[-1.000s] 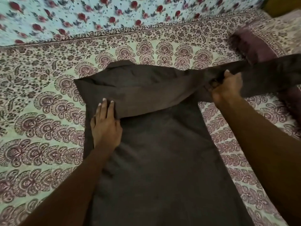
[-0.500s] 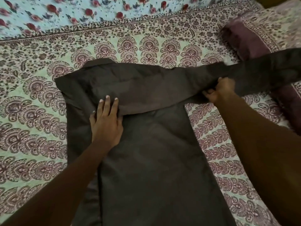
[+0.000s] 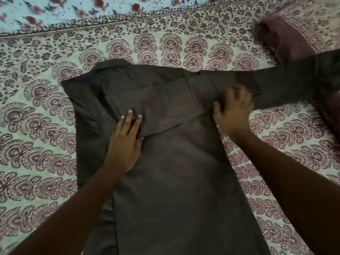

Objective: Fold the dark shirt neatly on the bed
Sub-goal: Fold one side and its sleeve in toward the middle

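Observation:
The dark shirt point(image 3: 176, 181) lies flat on the patterned bed sheet point(image 3: 36, 144), collar at the far end. One sleeve is folded across the chest as a slanted band. The other sleeve point(image 3: 294, 81) stretches out to the right, over a pillow. My left hand point(image 3: 127, 142) lies flat with straight fingers, pressing the lower end of the folded sleeve near the shirt's left side. My right hand point(image 3: 233, 109) is blurred, fingers spread, resting on the shirt at the right shoulder where the outstretched sleeve begins.
A maroon patterned pillow point(image 3: 294, 34) lies at the far right, partly under the outstretched sleeve. A light blue cloth with red flowers point(image 3: 55, 11) runs along the far edge of the bed. Bare sheet shows on both sides of the shirt.
My right hand let go of the sleeve seam and now rests spread on the shoulder. My left hand slid slightly up onto the folded sleeve's end. The camera view shifted nearer.

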The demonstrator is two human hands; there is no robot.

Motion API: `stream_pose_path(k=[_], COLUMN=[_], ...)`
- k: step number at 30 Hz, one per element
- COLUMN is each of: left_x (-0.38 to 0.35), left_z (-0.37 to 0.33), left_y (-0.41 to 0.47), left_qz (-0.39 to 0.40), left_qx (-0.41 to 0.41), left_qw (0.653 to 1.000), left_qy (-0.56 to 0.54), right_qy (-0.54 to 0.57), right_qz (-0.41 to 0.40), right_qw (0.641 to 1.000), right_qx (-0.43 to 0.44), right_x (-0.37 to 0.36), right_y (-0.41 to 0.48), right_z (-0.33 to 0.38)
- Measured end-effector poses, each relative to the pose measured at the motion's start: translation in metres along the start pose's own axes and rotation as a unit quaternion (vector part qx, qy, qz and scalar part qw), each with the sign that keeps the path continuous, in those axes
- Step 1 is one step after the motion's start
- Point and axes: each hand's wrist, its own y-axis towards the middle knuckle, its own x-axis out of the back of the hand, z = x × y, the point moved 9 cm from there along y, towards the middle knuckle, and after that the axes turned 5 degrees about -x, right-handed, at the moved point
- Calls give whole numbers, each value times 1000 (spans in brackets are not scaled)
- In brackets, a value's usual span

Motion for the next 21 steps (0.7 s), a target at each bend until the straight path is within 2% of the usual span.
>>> stream_pose_path(k=[1, 2, 3, 6, 8, 9, 11, 13, 14, 17, 18, 19, 21], left_x=[0, 0, 2, 15, 20, 21, 18, 11, 6, -8, -12, -16, -19], left_z=[-1, -3, -3, 3, 7, 10, 16, 21, 24, 25, 21, 16, 7], left_y=[-3, -4, -6, -17, -33, -44, -74, -110, -130, -188, -205, -220, -246], left_qz=[2, 3, 0, -31, -45, -49, -52, -48, -41, -15, -5, 4, 7], left_qx=[-11, -18, -17, 15, 50, 66, 91, 115, 129, 166, 168, 166, 162], left_qw=[1000, 1000, 1000, 999, 997, 996, 993, 991, 990, 986, 985, 985, 986], left_qy=[-3, -7, -9, 13, 34, 42, 48, 44, 37, 29, 34, 38, 36], right_qy=[-21, -38, -53, -70, -87, -85, -74, -73, -68, -39, -50, -56, -46], right_qz=[64, 124, 161, 136, 100, 93, 146, 217, 221, 199, 195, 183, 185], right_qw=[995, 985, 978, 988, 991, 988, 960, 928, 935, 975, 976, 972, 931], right_qx=[76, 118, 124, 33, 36, 87, 229, 292, 269, 86, 82, 134, 310], right_x=[-19, -37, -51, -56, -53, -54, -71, -92, -96, -91, -90, -89, -91], right_y=[-9, -15, -20, -22, -26, -33, -57, -80, -82, -74, -79, -88, -123], right_z=[19, 27, 31, 37, 56, 78, 125, 148, 151, 147, 154, 169, 208])
